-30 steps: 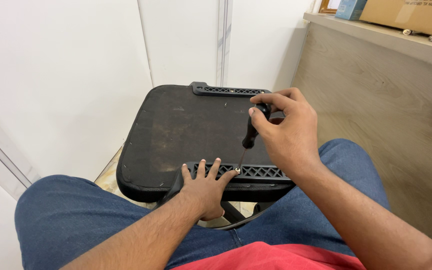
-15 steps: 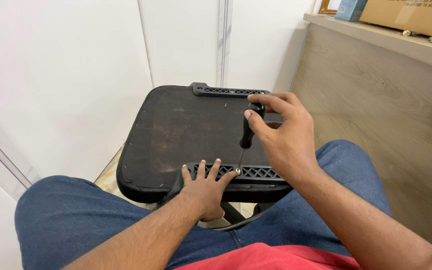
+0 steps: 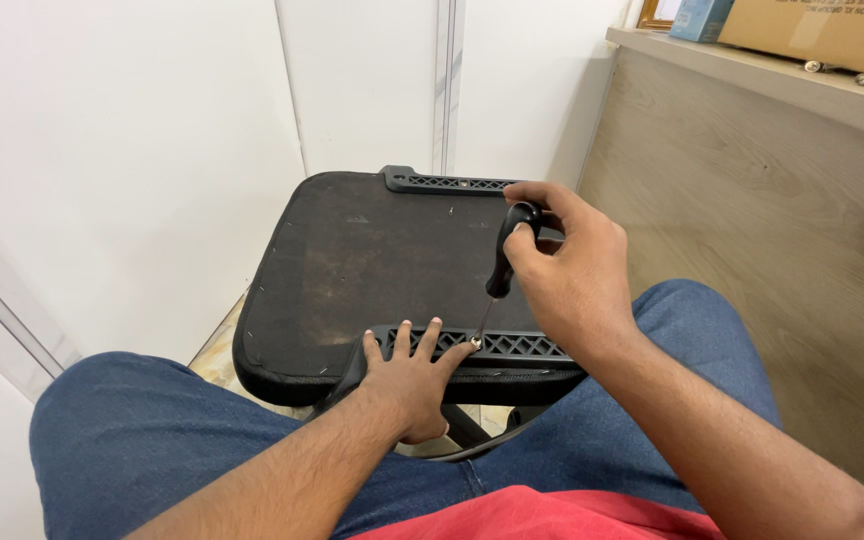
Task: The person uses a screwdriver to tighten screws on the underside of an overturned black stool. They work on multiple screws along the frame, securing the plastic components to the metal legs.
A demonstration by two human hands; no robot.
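Observation:
An upturned black chair seat [image 3: 372, 265] rests across my knees, its dusty underside facing up. A black lattice bracket [image 3: 512, 346] runs along its near edge and a second one [image 3: 447, 183] along the far edge. My left hand [image 3: 407, 375] lies flat on the near bracket, fingers spread. My right hand [image 3: 567, 270] grips a black-handled screwdriver [image 3: 504, 255], held nearly upright. Its thin tip meets a small screw [image 3: 475, 341] on the near bracket, right beside my left fingertips.
White wall panels [image 3: 152, 150] stand to the left and behind the seat. A wooden cabinet side [image 3: 782, 220] rises on the right, with a cardboard box [image 3: 822, 30] and a blue box [image 3: 700, 18] on top. My jeans-clad legs [image 3: 152, 440] are beneath the seat.
My right hand with the screwdriver has moved a little toward me and turned the tool more upright, bringing its tip down to the near bracket. My left hand has stayed put.

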